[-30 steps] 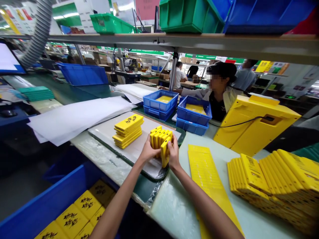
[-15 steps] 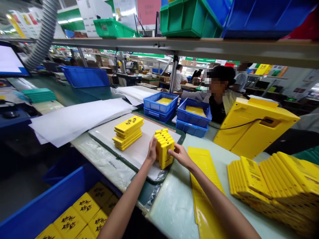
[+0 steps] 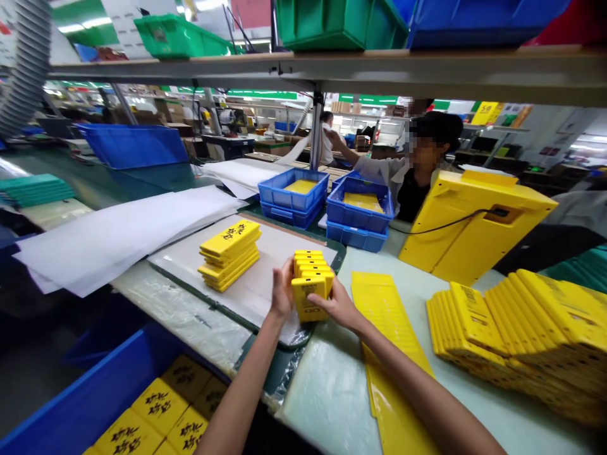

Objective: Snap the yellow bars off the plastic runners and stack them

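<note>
Between my hands a row of flat yellow power banks stands on edge at the right side of the board, their ends with small dark ports facing up. My left hand presses against the row's left side, thumb raised, fingers partly hidden behind it. My right hand grips the right side, its thumb lying across the printed face of the front one, which leans a little left. To the left, a stack of power banks with black lettering lies on the white-covered board.
Yellow sheets lie right of the board, beside large piles of yellow cases. Blue trays and a yellow panel with a cable stand behind. A blue bin holds yellow blocks at lower left. A co-worker sits opposite.
The front power bank has turned to face me and shifted left, with my right thumb now across it. My left thumb has lifted from the row. The whole view has swung slightly right.
</note>
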Action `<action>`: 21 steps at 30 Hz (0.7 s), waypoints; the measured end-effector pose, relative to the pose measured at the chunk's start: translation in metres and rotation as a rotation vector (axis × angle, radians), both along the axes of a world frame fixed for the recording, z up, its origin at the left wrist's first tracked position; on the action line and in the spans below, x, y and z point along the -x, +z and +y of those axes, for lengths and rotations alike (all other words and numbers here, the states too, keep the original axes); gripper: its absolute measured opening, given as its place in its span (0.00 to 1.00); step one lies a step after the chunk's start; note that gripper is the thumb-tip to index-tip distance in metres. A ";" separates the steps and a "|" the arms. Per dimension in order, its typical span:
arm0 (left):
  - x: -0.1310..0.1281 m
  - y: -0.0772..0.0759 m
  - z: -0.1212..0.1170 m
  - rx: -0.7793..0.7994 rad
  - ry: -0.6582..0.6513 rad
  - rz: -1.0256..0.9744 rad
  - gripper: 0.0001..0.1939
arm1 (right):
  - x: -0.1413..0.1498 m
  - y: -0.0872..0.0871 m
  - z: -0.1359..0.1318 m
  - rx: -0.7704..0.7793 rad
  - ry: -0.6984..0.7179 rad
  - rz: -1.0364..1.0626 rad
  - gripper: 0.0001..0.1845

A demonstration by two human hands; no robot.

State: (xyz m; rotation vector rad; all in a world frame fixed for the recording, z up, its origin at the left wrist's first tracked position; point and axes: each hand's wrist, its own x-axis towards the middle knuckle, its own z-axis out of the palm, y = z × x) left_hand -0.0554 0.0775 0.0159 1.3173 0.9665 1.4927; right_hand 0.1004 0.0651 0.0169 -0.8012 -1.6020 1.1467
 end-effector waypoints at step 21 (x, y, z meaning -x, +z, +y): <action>-0.074 -0.008 -0.097 -0.147 -0.207 0.229 0.56 | -0.154 0.019 -0.118 0.107 -0.308 -0.494 0.25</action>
